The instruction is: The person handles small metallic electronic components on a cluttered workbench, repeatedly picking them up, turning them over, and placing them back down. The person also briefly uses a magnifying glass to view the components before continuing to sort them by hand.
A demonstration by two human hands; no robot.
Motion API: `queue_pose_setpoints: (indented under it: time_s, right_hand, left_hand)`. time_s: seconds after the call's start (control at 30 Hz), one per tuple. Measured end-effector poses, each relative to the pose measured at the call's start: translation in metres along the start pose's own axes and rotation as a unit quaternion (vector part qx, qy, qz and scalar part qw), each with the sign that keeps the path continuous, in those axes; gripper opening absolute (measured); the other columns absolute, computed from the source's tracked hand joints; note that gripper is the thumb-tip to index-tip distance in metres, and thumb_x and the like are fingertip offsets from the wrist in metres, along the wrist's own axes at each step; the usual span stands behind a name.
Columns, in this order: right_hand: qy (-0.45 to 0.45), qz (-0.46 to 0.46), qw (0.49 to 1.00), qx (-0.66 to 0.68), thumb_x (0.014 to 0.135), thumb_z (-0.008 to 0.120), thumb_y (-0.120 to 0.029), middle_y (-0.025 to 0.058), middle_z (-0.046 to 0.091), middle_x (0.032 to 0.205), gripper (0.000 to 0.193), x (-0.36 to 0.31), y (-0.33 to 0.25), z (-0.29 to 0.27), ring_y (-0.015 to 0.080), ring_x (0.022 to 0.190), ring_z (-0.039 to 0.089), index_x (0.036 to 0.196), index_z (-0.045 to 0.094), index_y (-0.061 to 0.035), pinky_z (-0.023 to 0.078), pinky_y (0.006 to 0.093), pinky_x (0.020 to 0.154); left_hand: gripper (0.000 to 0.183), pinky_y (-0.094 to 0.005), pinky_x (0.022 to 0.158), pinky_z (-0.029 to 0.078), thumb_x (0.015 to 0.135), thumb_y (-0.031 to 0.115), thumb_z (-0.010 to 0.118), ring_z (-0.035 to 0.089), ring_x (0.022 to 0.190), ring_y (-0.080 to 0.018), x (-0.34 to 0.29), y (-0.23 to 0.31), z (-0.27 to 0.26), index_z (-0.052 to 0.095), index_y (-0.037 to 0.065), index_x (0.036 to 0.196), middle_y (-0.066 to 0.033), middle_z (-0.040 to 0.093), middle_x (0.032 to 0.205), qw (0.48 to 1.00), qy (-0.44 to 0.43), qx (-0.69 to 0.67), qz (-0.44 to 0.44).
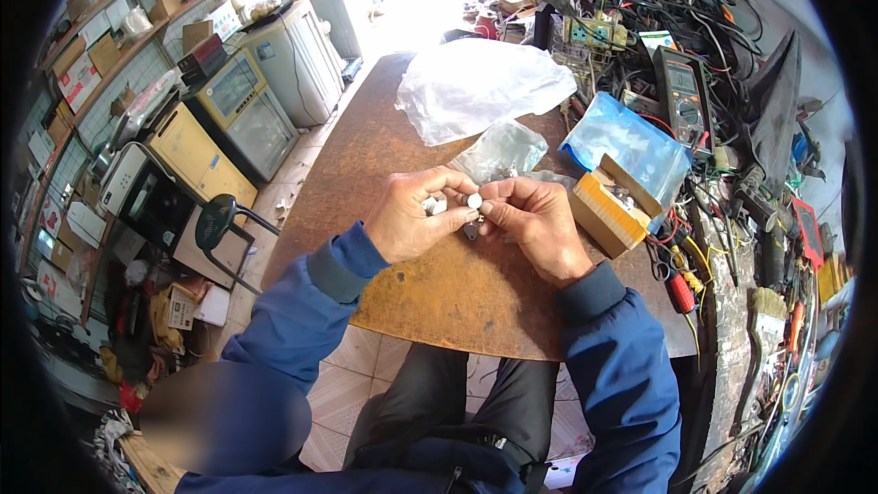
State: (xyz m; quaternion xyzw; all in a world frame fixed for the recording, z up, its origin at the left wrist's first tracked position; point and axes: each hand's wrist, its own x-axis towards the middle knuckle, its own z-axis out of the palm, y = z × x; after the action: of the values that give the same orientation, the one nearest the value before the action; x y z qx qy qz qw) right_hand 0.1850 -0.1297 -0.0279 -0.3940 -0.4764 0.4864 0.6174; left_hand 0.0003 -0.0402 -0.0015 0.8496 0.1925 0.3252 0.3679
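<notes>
Over the middle of the brown table, my two hands meet with fingertips almost together. A small white round piece is pinched between them, its kind too small to tell. My left hand is closed, with more small whitish pieces showing in the curl of its fingers. The thumb and forefinger of my right hand press on the round piece's right edge. Just beyond the hands lies a clear plastic bag. An open cardboard box with small parts in it stands right of my right hand.
The table carries a large white plastic sheet and a blue plastic bag. A multimeter, tangled cables, a red-handled screwdriver and a brush crowd the right side. A stool and appliances stand left.
</notes>
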Motion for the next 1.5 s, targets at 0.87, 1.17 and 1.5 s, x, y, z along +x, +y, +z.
queue_pose_setpoints:
  time_s: [0.87,1.17,1.5]
  right_hand:
    - [-0.014,-0.021,0.999,-0.029,0.096,0.062,0.001,0.0021,0.067,0.083,0.017,-0.004,-0.007,0.002,0.0084,0.073,0.059,0.112,0.067,0.0067,0.051,0.0245,0.068]
    - [-0.026,0.005,0.999,-0.020,0.095,0.065,-0.001,0.0043,0.069,0.092,0.023,-0.002,-0.001,-0.005,0.0096,0.075,0.060,0.117,0.067,0.0046,0.052,0.0252,0.069]
    - [-0.016,-0.016,1.000,0.017,0.093,0.067,-0.001,0.0062,0.071,0.093,0.021,-0.002,-0.003,-0.002,0.0107,0.079,0.063,0.113,0.066,0.0060,0.053,0.0264,0.073]
  left_hand:
    - [0.041,-0.0170,0.046,0.037,0.106,0.037,0.050,0.048,0.053,-0.0044,0.001,-0.009,-0.006,0.060,-0.002,0.103,-0.0095,0.066,0.083,0.942,-0.129,-0.257,-0.172]
    - [0.040,-0.0167,0.046,0.037,0.106,0.038,0.051,0.046,0.052,-0.0040,0.003,-0.008,-0.007,0.060,-0.001,0.104,-0.0092,0.065,0.082,0.931,-0.132,-0.282,-0.191]
    - [0.026,-0.0170,0.048,0.040,0.100,0.024,0.064,0.050,0.055,-0.0030,0.004,-0.007,-0.005,0.063,0.000,0.109,-0.0064,0.067,0.084,0.945,-0.067,-0.274,-0.165]
